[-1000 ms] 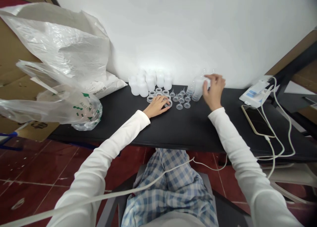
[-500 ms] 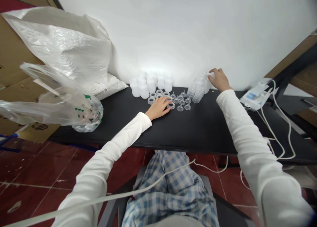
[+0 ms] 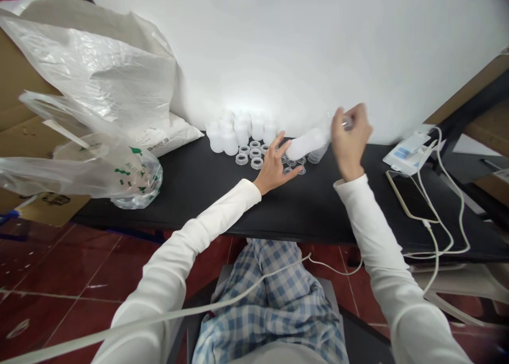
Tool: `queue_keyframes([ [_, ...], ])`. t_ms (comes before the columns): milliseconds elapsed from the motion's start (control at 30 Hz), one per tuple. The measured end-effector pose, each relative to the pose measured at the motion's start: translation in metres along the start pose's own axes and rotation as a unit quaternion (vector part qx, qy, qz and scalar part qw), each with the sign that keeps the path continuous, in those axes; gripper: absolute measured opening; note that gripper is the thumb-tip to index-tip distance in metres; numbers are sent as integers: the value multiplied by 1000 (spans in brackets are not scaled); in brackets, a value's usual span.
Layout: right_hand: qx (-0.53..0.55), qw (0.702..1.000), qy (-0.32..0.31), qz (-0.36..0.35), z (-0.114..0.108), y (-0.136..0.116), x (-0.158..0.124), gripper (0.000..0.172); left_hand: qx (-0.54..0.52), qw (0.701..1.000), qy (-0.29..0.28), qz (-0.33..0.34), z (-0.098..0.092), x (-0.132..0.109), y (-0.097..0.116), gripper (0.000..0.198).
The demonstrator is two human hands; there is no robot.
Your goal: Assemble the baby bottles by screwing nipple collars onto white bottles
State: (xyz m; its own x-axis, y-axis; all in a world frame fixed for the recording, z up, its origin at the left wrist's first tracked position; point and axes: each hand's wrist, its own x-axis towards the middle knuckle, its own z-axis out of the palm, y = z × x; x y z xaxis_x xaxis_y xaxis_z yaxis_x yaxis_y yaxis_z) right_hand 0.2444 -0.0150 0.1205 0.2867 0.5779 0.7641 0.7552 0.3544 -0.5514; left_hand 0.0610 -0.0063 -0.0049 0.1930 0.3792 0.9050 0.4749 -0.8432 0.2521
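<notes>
My left hand (image 3: 274, 165) is above the black table (image 3: 294, 205), fingers spread around the near end of a tilted white bottle (image 3: 305, 143). Whether it touches the bottle I cannot tell. My right hand (image 3: 351, 144), blurred, is raised beyond the bottle's far end, fingers closed on a clear cap (image 3: 347, 123). Translucent rings (image 3: 256, 163) lie left of my left hand. Clear teat-like pieces (image 3: 301, 170) are partly hidden beneath it and the bottle. More clear caps (image 3: 317, 156) stand behind the bottle. Several white bottles (image 3: 230, 140) stand grouped against the wall.
A white sack (image 3: 119, 72) and a clear plastic bag (image 3: 137, 176) occupy the left side. At right lie a phone (image 3: 411, 194), a white-and-blue packet (image 3: 407, 149) and looping white cables (image 3: 449, 231). The white wall (image 3: 294, 51) bounds the table's back.
My left hand has left the rings and moved right, its fingers spreading. My right hand has come nearer, closing on a clear cap. A white bottle now lies tilted between them.
</notes>
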Motion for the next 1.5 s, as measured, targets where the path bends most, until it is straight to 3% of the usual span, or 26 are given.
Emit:
queue_keyframes([
  [133,100,978,-148,108,34,2,-33,41,-12,1000,13,-1,-20,-2,-4,38],
  [200,129,962,-192,141,44,6,-44,41,-30,999,7,-20,-32,-2,-8,26],
  [333,133,965,-173,148,50,6,-57,38,-63,994,-1,-84,-46,5,-6,30],
  [467,112,982,-113,101,51,5,-68,38,-127,975,6,-184,-45,13,0,41],
  [533,105,988,-101,54,52,10,-70,37,-196,939,-9,-283,-45,16,-3,45],
  [600,109,985,-128,-26,53,19,-71,35,-281,862,-64,-418,-48,20,-9,48],
  [667,130,966,-181,-133,53,29,-70,33,-346,768,-123,-525,-56,25,-17,44],
  [700,142,950,-208,-186,52,33,-69,34,-362,740,-133,-551,-61,27,-21,40],
  [733,150,933,-230,-234,51,37,-69,34,-367,730,-129,-562,-66,29,-25,37],
  [833,126,892,-269,-340,47,42,-71,23,-333,760,-104,-549,-80,34,-33,34],
  [900,73,877,-286,-379,46,43,-74,28,-310,782,-91,-533,-83,34,-35,36],
  [1000,23,873,-301,-384,47,45,-76,36,-309,793,-78,-520,-80,32,-35,40],
  [1167,37,882,-280,-377,46,48,-78,26,-315,795,-94,-510,-78,30,-34,41],
  [1233,65,901,-245,-351,43,45,-80,25,-314,805,-84,-497,-78,30,-33,41],
  [1300,112,926,-207,-295,41,39,-81,41,-307,828,-63,-466,-79,28,-32,44],
  [1367,147,945,-191,-221,38,33,-83,46,-290,858,-41,-421,-78,26,-30,47],
  [1500,140,946,-276,-96,35,25,-83,52,-250,907,4,-338,-78,22,-22,53],
])
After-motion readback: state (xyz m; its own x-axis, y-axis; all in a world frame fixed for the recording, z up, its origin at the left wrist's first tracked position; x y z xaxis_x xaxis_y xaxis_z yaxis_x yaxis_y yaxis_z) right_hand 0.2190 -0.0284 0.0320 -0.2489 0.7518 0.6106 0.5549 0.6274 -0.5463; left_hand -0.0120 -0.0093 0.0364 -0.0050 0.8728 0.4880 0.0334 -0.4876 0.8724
